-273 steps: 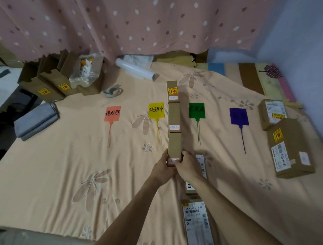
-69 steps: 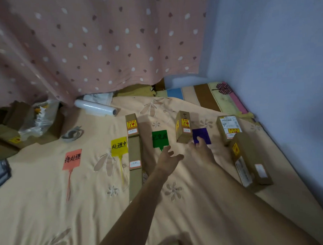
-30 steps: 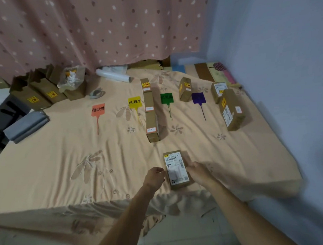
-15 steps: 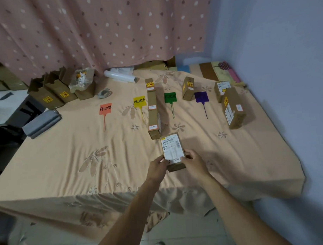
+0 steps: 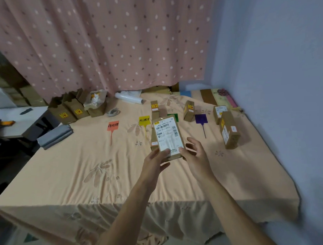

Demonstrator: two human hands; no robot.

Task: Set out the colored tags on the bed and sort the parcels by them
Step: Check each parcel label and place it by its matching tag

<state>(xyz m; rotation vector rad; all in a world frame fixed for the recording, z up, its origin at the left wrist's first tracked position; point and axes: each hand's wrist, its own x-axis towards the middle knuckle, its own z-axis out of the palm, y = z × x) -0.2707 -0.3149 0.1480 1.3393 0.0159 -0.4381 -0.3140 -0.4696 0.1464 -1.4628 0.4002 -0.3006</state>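
Note:
I hold a brown parcel [image 5: 168,136] with a white shipping label up above the bed [image 5: 85,161]. My left hand [image 5: 155,159] grips its lower left corner. My right hand [image 5: 194,154] touches its lower right edge, fingers spread. Four tags lie in a row on the bed: orange [image 5: 113,126], yellow [image 5: 144,120], green [image 5: 174,116] partly hidden behind the parcel, purple [image 5: 201,118]. A line of slim boxes [image 5: 154,107] runs between yellow and green. One box [image 5: 189,108] stands between green and purple. Two boxes [image 5: 228,130] lie right of purple.
Open cardboard boxes [image 5: 72,110] and a plastic bag stand at the bed's back left. A white roll [image 5: 128,99] and a tape roll [image 5: 113,112] lie near them. A grey folded cloth [image 5: 55,136] sits at the left edge. The wall is close on the right.
I picked the labelled parcel up from the bed's near edge and raised it in front of me. My right hand's fingers have loosened on it.

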